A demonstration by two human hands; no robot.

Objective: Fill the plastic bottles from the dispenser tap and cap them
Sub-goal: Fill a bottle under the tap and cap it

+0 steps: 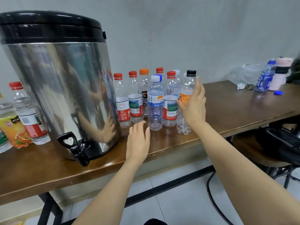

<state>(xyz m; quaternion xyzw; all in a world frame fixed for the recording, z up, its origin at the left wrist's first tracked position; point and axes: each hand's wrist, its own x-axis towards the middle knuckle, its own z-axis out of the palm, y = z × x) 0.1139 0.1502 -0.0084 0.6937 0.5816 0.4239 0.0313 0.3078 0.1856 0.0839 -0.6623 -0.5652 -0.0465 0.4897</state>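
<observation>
A steel dispenser [61,88] with a black lid stands at the left of the wooden table [235,111]; its black tap [76,147] juts over the front edge. Several capped, empty plastic bottles stand in a cluster to its right. My right hand [193,106] reaches with straight fingers against the black-capped bottle with an orange label [186,101]. In front of the white-capped bottle [155,103], my left hand [138,140] hovers flat over the table and holds nothing.
More bottles, one with a red cap [27,114] and one with an orange juice label [16,132], stand left of the dispenser. At the far right sit a blue bottle [264,78], a loose blue cap [278,93] and a plastic bag [243,73]. A stool [259,150] is under the table.
</observation>
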